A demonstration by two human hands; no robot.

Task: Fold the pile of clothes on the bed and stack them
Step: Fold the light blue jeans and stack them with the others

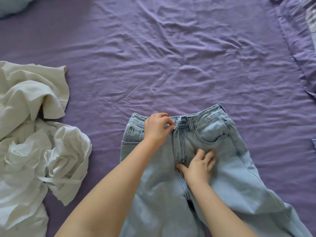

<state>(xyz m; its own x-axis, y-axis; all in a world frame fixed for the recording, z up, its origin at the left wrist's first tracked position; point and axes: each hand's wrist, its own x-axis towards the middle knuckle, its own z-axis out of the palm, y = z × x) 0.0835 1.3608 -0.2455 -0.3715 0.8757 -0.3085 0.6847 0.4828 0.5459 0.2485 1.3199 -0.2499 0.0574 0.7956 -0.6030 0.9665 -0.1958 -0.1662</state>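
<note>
Jeans [222, 177] of pale blue denim are spread front-up on the near middle of the bed, waistband pointing away and both legs running off the bottom edge of the view. The fly is seen to be open, and a dark gap shows low down where the legs part.

The right hand [199, 165] is laid flat on the denim just beside the lower end of the fly, its fingers spread and straight, the thumb stretched toward the fly seam. Nothing is gripped by it; the cloth is only pressed down.

Farther up, the left hand [157, 128] is placed at the waistband, left of the fly. Its fingers are curled, and the cloth edge by the button [173, 120] appears to be pinched between thumb and fingertips. Some marking can be made out on the button, but it is too small to be read. No other label or writing is legible on the jeans; a small rivet is seen at the left pocket corner.

To the left, a crumpled heap of white clothes [30, 134] is lying on the purple sheet [171, 57], well apart from the jeans.

At the far left corner, part of a pale blue cushion [13, 5] is visible. Along the right edge, a purple cover [297, 40] is folded back.
</note>
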